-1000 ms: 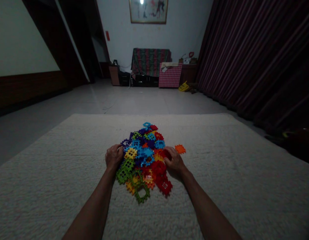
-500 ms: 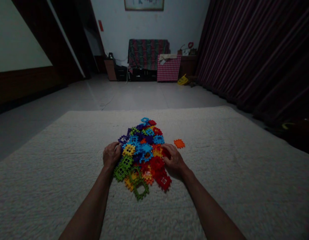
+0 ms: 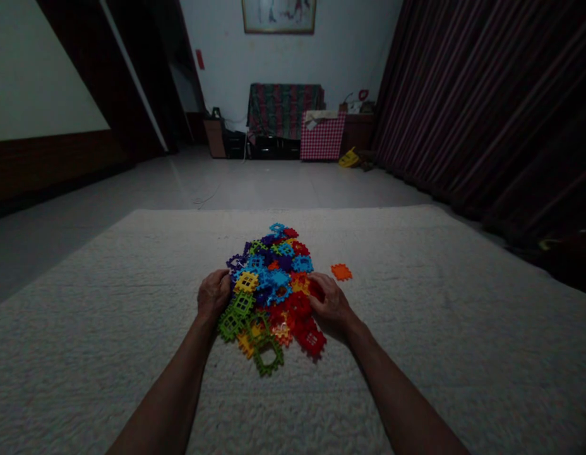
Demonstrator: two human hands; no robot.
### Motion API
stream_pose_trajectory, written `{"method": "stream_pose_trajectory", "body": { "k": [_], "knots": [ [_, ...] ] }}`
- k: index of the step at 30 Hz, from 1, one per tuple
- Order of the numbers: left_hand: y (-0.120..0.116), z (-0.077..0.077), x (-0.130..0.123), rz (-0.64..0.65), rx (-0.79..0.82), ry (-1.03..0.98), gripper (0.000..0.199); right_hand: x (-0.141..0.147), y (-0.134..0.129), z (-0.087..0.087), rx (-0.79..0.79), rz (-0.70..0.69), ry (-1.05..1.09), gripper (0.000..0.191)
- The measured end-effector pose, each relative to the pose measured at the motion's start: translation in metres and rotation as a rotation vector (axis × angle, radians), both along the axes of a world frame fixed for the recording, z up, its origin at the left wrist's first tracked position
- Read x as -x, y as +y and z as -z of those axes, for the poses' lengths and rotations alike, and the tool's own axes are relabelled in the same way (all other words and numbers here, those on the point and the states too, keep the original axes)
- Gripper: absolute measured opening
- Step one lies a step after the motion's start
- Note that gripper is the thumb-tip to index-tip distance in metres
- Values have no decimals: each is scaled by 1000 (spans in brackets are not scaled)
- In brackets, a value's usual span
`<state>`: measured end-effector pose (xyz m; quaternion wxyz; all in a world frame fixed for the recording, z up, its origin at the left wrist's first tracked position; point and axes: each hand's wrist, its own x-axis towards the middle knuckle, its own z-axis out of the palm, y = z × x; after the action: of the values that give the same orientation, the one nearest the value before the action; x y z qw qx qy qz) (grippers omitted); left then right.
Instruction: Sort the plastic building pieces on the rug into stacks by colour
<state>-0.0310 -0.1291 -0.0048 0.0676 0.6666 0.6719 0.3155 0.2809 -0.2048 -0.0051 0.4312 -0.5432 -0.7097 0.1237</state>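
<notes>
A heap of colourful plastic interlocking tiles with toothed edges lies on the pale quilted cover. My left hand [image 3: 213, 294] rests at the heap's left side, its fingers curled in. What those fingers hold, if anything, is hidden; a yellow window tile [image 3: 246, 282] and green window tiles [image 3: 242, 304] are close by. On the right side, my right hand [image 3: 331, 302] curves its thumb and fingers around a red tile [image 3: 316, 290] at the heap's edge. Below it lies another red tile [image 3: 312, 340]. A green frame tile [image 3: 280, 357] forms the near end of the heap.
A single orange tile [image 3: 341, 272] lies apart, just beyond my right hand. The quilted cover [image 3: 416, 265] ends at a grey tiled floor [image 3: 274, 183]. Farther off are a cloth-draped television stand [image 3: 286, 110], a checked cloth [image 3: 322, 136] and a dark curtain [image 3: 444, 95].
The view has tilted up slightly, so more of the wall picture shows. Both hands stay at the heap's sides, and the tiles look unmoved.
</notes>
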Motion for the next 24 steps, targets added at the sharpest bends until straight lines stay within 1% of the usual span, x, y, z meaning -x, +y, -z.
{"method": "stream_pose_trajectory", "body": {
  "k": [4,9,18,21,24],
  "knots": [
    [-1,1,1,-25,11,-15,37,-2,0,5,-26,-3,11,46],
    [-4,3,2,-14,-6,-45,39,-3,1,8,-25,-17,1,46],
    [-7,-3,-2,-34,11,-27,39,-6,7,19,-66,12,-54,47],
    [-6,-2,-2,-28,11,-15,40,-6,8,19,-70,16,-54,45],
    [-5,0,-2,-32,-9,-1,38,-5,6,15,-65,21,-39,44]
  ]
}}
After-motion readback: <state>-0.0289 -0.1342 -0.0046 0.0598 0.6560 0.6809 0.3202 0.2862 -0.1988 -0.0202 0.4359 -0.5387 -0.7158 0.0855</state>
